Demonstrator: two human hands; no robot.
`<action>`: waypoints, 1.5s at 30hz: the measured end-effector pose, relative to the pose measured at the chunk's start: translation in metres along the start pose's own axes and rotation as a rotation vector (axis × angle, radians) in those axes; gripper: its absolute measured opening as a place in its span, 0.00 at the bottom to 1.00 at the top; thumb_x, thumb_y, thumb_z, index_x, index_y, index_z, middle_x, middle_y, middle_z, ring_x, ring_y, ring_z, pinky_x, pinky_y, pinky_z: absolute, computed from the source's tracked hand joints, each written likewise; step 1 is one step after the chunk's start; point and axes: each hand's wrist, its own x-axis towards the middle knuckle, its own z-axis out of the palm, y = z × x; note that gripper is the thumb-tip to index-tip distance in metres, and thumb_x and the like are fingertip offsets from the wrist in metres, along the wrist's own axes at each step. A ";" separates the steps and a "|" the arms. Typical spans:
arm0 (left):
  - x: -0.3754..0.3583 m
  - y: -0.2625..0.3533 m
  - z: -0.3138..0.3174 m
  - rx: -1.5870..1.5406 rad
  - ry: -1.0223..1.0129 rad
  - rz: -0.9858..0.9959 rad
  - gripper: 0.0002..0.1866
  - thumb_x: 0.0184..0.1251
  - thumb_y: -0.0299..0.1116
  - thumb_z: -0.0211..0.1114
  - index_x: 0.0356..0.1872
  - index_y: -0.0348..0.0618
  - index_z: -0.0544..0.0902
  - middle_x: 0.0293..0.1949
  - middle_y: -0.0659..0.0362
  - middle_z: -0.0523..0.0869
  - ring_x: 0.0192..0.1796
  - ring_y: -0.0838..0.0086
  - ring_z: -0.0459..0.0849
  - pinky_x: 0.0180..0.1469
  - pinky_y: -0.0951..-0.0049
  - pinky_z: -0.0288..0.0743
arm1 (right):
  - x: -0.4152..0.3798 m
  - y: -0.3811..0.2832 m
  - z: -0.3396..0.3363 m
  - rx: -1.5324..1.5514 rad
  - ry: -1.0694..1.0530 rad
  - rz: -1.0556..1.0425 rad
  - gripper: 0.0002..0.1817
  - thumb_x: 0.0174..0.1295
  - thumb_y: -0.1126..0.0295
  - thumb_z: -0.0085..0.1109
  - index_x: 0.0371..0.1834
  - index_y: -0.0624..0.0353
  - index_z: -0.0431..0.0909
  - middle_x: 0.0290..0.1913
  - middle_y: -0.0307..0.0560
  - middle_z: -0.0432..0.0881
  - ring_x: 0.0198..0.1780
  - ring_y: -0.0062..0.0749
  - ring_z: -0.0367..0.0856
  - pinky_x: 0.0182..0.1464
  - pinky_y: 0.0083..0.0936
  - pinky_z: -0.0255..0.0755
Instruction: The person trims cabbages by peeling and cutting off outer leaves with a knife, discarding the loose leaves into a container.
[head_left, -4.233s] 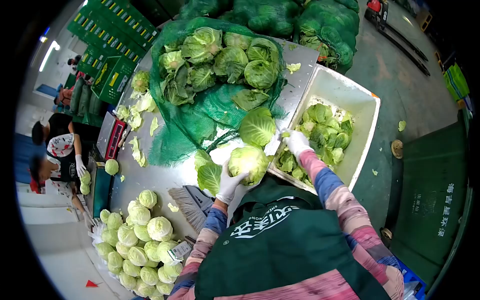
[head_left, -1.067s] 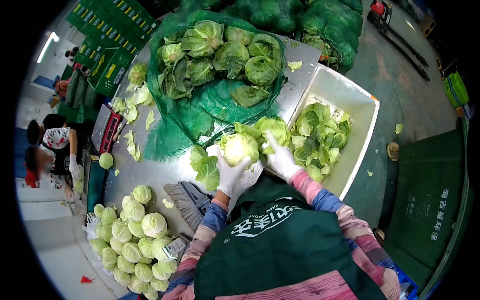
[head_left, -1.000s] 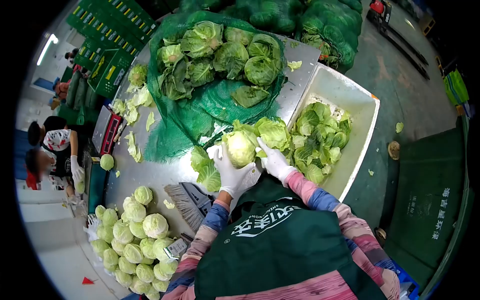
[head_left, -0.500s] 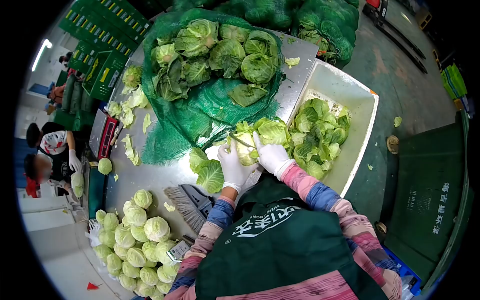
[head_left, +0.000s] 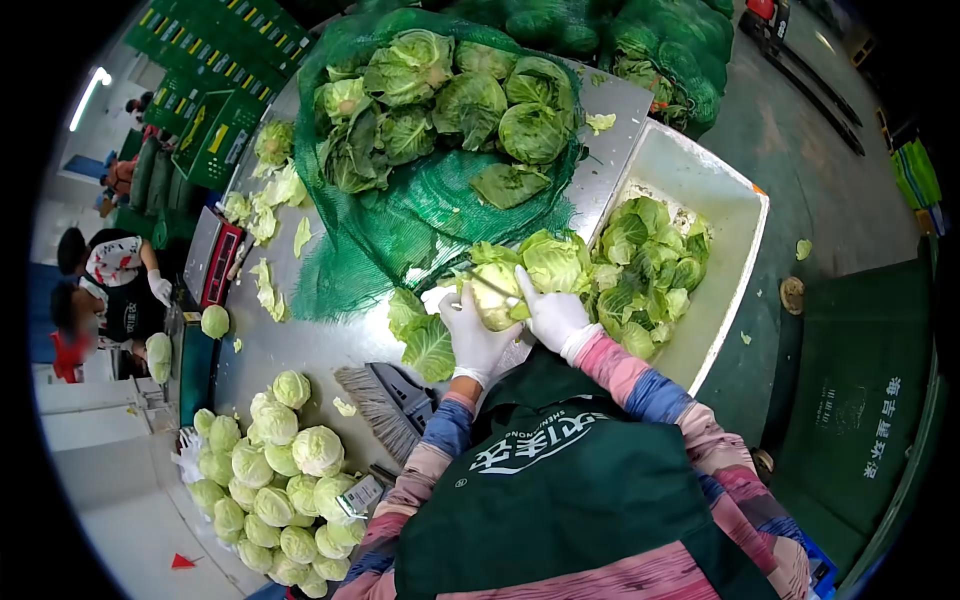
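Note:
A pale cabbage (head_left: pixel 494 307) sits between my two white-gloved hands, its outer leaves folded away. My left hand (head_left: pixel 476 335) is closed round its near left side. With the index finger stretched forward, my right hand (head_left: pixel 556 318) is closed on a knife (head_left: pixel 492 286), whose thin blade lies across the cabbage; the handle is hidden in the glove. Large loose leaves (head_left: pixel 555 262) lean against the cabbage on the right. More green leaves (head_left: pixel 428 347) lie left of my left hand. Behind is a green mesh bag (head_left: pixel 400 225) holding several untrimmed cabbages (head_left: pixel 470 105).
A white bin (head_left: pixel 735 235) of cut leaves stands at my right. Trimmed cabbages (head_left: pixel 275 470) are piled at the left, near a brush (head_left: pixel 375 410) and a red-framed scale (head_left: pixel 222 265). Co-workers (head_left: pixel 115 290) stand beyond. A large green bin (head_left: pixel 850 400) is at far right.
The whole view has shifted slightly. My hands stay on the cabbage, and the knife blade has turned a little against it.

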 end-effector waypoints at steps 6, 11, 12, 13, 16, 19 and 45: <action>0.005 0.015 0.005 0.047 0.032 -0.041 0.49 0.31 0.38 0.79 0.60 0.29 0.66 0.52 0.41 0.62 0.56 0.45 0.63 0.60 0.54 0.63 | 0.001 0.006 0.002 -0.006 0.011 0.083 0.44 0.56 0.60 0.59 0.73 0.65 0.50 0.26 0.51 0.84 0.27 0.45 0.84 0.30 0.38 0.76; 0.009 0.013 0.010 0.042 0.038 -0.082 0.48 0.32 0.39 0.79 0.58 0.29 0.66 0.52 0.41 0.63 0.56 0.45 0.63 0.59 0.53 0.64 | 0.003 0.005 0.008 0.050 0.052 0.102 0.43 0.57 0.59 0.58 0.73 0.65 0.50 0.25 0.51 0.83 0.27 0.47 0.83 0.30 0.40 0.75; 0.009 0.010 0.011 0.074 0.038 -0.057 0.49 0.31 0.39 0.80 0.59 0.30 0.65 0.52 0.41 0.63 0.55 0.45 0.64 0.59 0.53 0.65 | 0.003 0.004 0.008 0.052 0.052 0.101 0.43 0.57 0.59 0.58 0.73 0.65 0.50 0.25 0.51 0.83 0.27 0.47 0.83 0.30 0.40 0.75; 0.010 0.008 0.011 0.106 0.039 -0.031 0.50 0.31 0.40 0.80 0.59 0.30 0.64 0.52 0.40 0.63 0.55 0.44 0.65 0.58 0.54 0.66 | 0.003 0.003 0.008 0.068 0.055 0.111 0.43 0.58 0.58 0.58 0.73 0.64 0.50 0.25 0.52 0.83 0.27 0.47 0.83 0.30 0.40 0.75; 0.023 0.004 0.006 0.164 -0.104 -0.066 0.55 0.29 0.41 0.80 0.62 0.27 0.61 0.49 0.41 0.64 0.55 0.45 0.66 0.57 0.55 0.66 | -0.001 0.000 0.005 0.109 0.053 0.154 0.43 0.58 0.57 0.58 0.73 0.63 0.48 0.25 0.52 0.83 0.27 0.47 0.83 0.30 0.41 0.75; 0.031 0.015 -0.009 0.148 -0.171 -0.027 0.59 0.29 0.42 0.81 0.65 0.28 0.57 0.51 0.38 0.64 0.51 0.41 0.71 0.56 0.53 0.71 | 0.002 0.000 0.003 0.124 0.043 0.200 0.44 0.57 0.57 0.59 0.73 0.63 0.47 0.25 0.52 0.83 0.27 0.48 0.83 0.30 0.41 0.74; -0.001 -0.027 0.021 -0.294 -0.053 -0.157 0.64 0.36 0.44 0.81 0.71 0.31 0.45 0.62 0.38 0.56 0.65 0.49 0.61 0.68 0.60 0.59 | 0.019 0.017 -0.011 0.024 0.087 -0.246 0.45 0.56 0.64 0.56 0.77 0.51 0.42 0.26 0.49 0.83 0.25 0.45 0.82 0.27 0.40 0.74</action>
